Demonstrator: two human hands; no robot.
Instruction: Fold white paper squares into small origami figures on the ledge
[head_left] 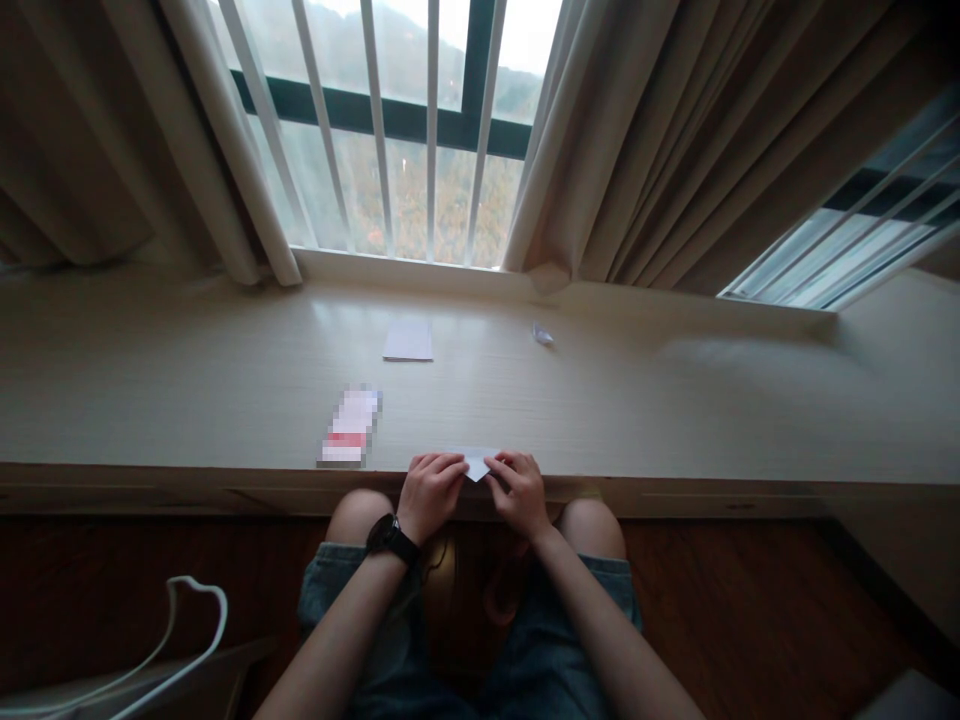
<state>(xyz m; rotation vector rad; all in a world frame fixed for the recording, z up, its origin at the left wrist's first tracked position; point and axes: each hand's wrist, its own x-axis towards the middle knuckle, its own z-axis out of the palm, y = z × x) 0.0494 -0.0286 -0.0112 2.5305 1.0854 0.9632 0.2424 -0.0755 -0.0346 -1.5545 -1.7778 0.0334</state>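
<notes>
A small folded piece of white paper [475, 463] lies at the near edge of a pale wooden ledge [225, 390], and both hands pinch it. My left hand [430, 493], with a black watch on its wrist, has curled fingers pressed on the paper's left part. My right hand [517, 491] grips the right part with bent fingers. Only a pointed corner of the paper shows between the two hands.
Farther back on the ledge lie a white sheet [409, 340], a blurred white and red card [350, 428] and a small crumpled scrap [541, 334]. Curtains [675, 150] frame a barred window [405, 130]. A white cord [187, 640] loops at lower left.
</notes>
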